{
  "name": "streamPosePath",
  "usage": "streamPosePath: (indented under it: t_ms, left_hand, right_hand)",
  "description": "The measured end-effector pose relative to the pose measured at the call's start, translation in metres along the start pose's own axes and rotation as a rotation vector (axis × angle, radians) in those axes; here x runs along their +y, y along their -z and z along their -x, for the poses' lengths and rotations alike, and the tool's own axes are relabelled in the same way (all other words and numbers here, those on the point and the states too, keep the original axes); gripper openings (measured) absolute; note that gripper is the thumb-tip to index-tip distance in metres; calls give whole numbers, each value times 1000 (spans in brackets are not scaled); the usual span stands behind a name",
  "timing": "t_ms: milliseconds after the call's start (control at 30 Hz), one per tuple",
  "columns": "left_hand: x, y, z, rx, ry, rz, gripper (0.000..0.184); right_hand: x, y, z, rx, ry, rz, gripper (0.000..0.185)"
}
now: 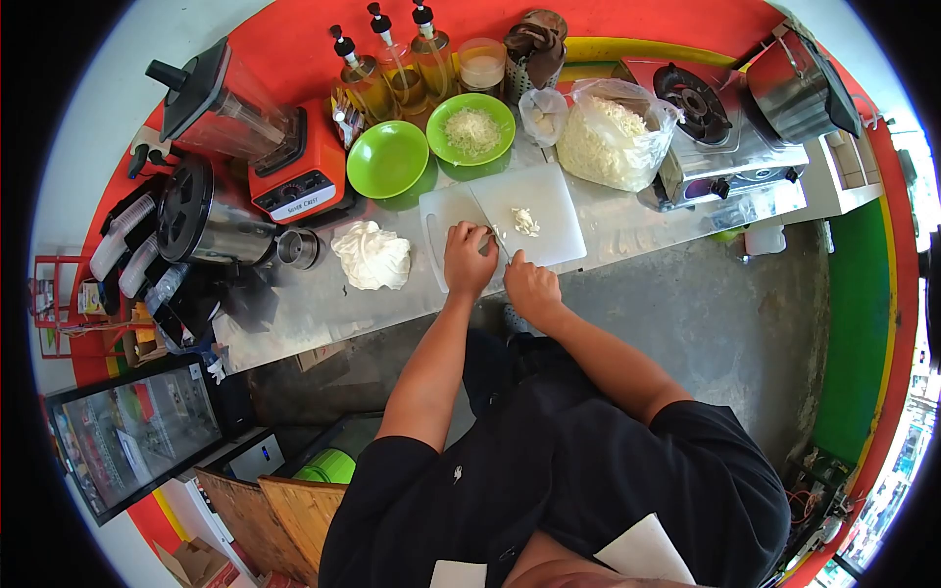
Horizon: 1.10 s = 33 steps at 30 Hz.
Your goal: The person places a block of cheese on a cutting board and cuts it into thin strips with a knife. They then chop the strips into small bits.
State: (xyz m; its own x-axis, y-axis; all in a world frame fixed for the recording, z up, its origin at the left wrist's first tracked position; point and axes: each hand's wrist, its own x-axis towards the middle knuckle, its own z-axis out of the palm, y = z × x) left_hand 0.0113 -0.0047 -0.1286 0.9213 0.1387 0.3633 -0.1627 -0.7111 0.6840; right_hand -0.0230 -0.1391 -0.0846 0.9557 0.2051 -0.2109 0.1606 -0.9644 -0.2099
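My right hand point(534, 289) is closed round the handle of a knife point(487, 218), whose blade points away from me over the white cutting board point(561, 211). Beside the blade, on its left, my left hand point(470, 257) has its fingers bent together at the board; what they hold, if anything, is too small to make out. A small heap of chopped pale pieces point(525, 221) lies on the board to the right of the knife. Behind the board stand a green bowl with pale shreds point(472, 131) and another green bowl point(388, 160) with nothing visible in it.
A white cloth-like bundle point(371, 256) and a small metal cup point(297, 248) sit left of the board. A red blender point(299, 186) stands farther left. Pump bottles point(402, 78) line the back. A bag of pale shreds point(616, 137) and a gas stove point(730, 162) are at the right.
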Motion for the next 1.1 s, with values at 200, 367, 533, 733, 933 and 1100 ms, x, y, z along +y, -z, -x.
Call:
streamPosePath:
  t_ms: [200,367,533,733,933,1100]
  left_hand:
    - [1,3,2,-11,-25,35,14]
    - [-2,1,3,-11,-30,34,14]
    - [-3,-1,4,28,-17,22,14]
    - [-5,-4,4,25,-23,40,14]
    - [-6,-5,4,55,-53,30,13]
    - [-3,0,5,24,-102,11,11]
  right_hand:
    - [3,-1,-10,-29,19,-96,27]
    - [2,5,-1,-56,4,-114,28]
    - [0,5,-5,-85,-48,-138,29]
    - [-4,16,0,-99,-25,-130,29]
    - [-2,2,-7,-80,-37,-128,29]
    - [-3,12,-4,-75,16,-50,26]
